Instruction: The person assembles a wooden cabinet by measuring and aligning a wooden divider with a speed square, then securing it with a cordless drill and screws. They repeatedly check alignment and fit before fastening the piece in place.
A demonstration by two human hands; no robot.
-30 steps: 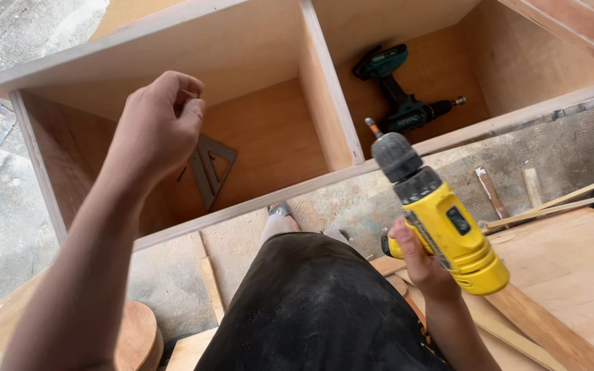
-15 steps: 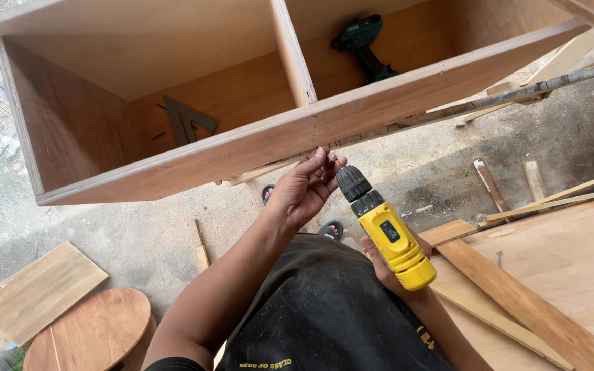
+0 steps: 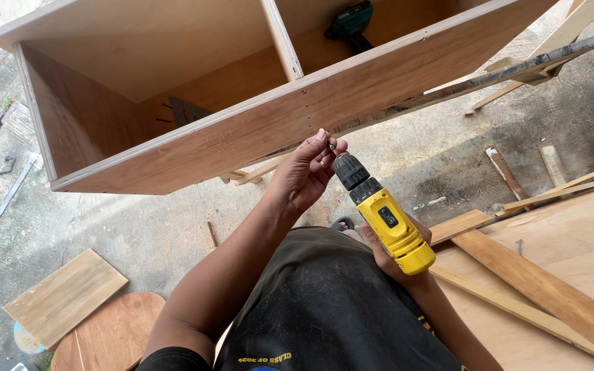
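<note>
Fingertips of left hand (image 3: 304,175) hide yellow drill's (image 3: 385,218) bit tip.

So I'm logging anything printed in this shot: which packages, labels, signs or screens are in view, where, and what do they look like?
No packages, signs or screens.
Label on the yellow drill held in the right hand: small dark rectangle on its top side.
Print on the black garment: small yellow lettering at the lower edge of the picture, near the left arm.
</note>
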